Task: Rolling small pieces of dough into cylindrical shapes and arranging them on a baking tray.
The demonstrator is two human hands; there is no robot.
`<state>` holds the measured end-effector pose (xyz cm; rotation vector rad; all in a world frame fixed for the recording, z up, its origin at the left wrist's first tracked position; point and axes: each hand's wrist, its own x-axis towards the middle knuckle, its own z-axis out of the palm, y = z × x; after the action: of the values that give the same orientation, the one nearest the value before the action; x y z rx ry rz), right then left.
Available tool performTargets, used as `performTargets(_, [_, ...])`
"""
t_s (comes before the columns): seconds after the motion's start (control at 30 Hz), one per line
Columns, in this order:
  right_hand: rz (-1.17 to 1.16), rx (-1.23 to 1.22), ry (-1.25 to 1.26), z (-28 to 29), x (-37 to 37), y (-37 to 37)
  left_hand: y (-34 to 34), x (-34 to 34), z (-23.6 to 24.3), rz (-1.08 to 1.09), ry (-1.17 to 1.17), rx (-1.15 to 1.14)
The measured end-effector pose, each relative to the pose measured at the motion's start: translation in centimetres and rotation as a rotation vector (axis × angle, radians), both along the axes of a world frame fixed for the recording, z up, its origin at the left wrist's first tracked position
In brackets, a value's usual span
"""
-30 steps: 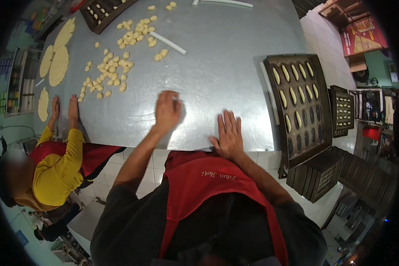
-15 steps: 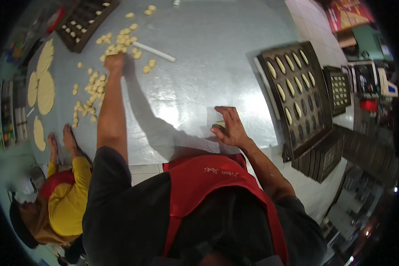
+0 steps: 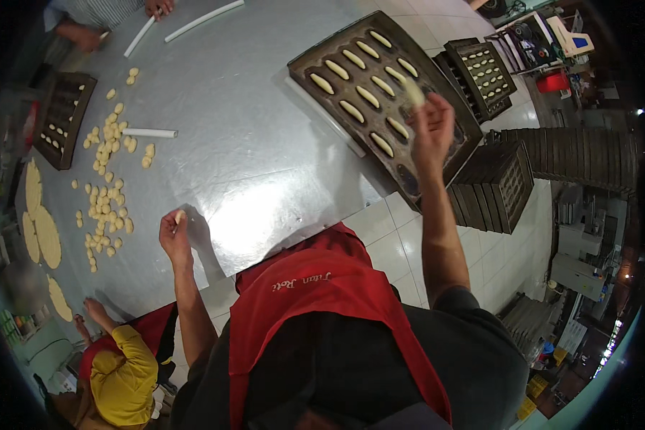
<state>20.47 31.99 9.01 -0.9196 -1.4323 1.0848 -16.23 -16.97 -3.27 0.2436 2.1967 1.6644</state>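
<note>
Pinched in my left hand (image 3: 173, 233), over the metal table, is a small pale dough ball (image 3: 180, 214). My right hand (image 3: 433, 127) reaches over the dark baking tray (image 3: 327, 44) and grips an elongated dough piece (image 3: 413, 92), blurred by motion. Rows of similar long dough pieces (image 3: 352, 112) lie in the tray's oval hollows, while some hollows near my right hand are bare. To the left of my left hand, a scattered group of dough balls (image 3: 110, 145) covers part of the table.
A white rod (image 3: 150, 132) lies beside the dough balls. Flat dough sheets (image 3: 48, 236) and another tray (image 3: 64, 118) are at left. A co-worker in yellow (image 3: 125, 362) stands lower left; another's hands (image 3: 159, 7) are at the far edge. Stacked trays (image 3: 491, 188) stand right.
My left hand has drawn back from the dough balls with one in its fingers. My right hand has moved from the table to the tray with a long dough piece. The view has turned right.
</note>
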Motion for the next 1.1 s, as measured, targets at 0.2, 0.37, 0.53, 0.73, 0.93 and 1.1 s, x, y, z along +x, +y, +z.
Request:
performTargets(0.2, [0.028,0.656,-1.288,-6.7,8.5,7.5,5.3,5.9,1.4,0.008,-0.046,0.108])
performTargets(0.37, [0.472,0.407,-0.746,-7.7,-2.0,-3.9,13.5,12.9,0.9,-0.132,-0.024,0.085])
performTargets(0.53, [0.287,0.544,-0.962,-9.0,-9.5,-9.4,18.2,17.7,2.9,-0.441,0.718,-0.347])
performTargets(0.73, [0.657,0.533,-0.879,-10.7,-4.9,-14.5,14.9,18.7,6.7,-0.56,0.893,-0.432])
performTargets(0.93, [0.881,0.662,-0.565,-10.0,-11.8,-13.7,19.4,10.0,3.6,-0.454,0.963,-0.667])
performTargets(1.1, [0.77,0.571,-0.724,-10.3,-7.6,-17.3,15.3,13.5,3.0,-0.63,0.922,-0.663])
